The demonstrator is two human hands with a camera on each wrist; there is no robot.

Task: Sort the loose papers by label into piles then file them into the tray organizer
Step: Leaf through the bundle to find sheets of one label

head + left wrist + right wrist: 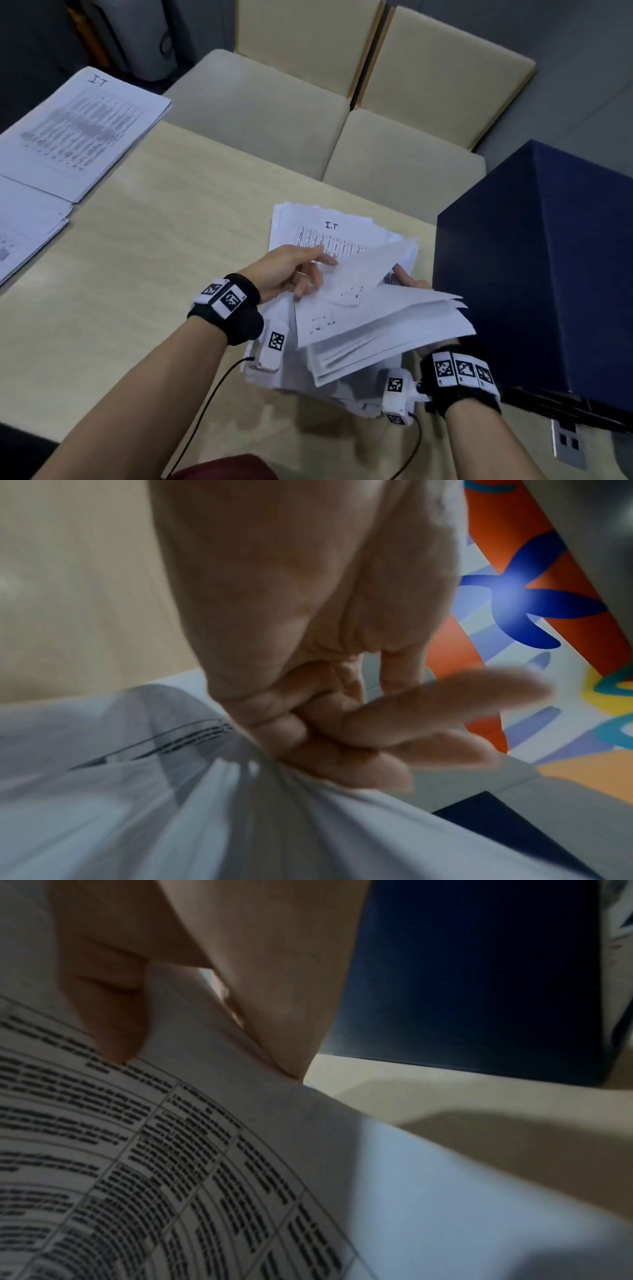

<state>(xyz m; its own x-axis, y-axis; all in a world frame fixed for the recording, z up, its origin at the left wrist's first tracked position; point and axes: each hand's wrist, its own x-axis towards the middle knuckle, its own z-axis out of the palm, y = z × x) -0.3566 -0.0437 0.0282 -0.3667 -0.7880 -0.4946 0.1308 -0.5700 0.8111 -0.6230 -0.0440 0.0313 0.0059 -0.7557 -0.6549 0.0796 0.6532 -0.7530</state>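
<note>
The left hand [291, 270] is pinching the lifted sheet [356, 270] while the right hand [416, 284] is gripping the bundle [387, 332]; the I.T pile [82, 126] is lying far-left, nearer the left hand.

Soft even light, wrist views blurred, wide-angle edge bending

You have a light wood-grain table [144, 219] filling the left and middle of the head view. Past its far edge, toward the top centre, you see two cream upholstered chairs [260, 109] [407, 161] pushed in side by side, touching along their inner edges. Grey floor [582, 61] shows in the upper right corner. In the left wrist view, a bright patterned surface [534, 610] of orange, blue and yellow fills the upper right; you cannot tell what it is.
</note>
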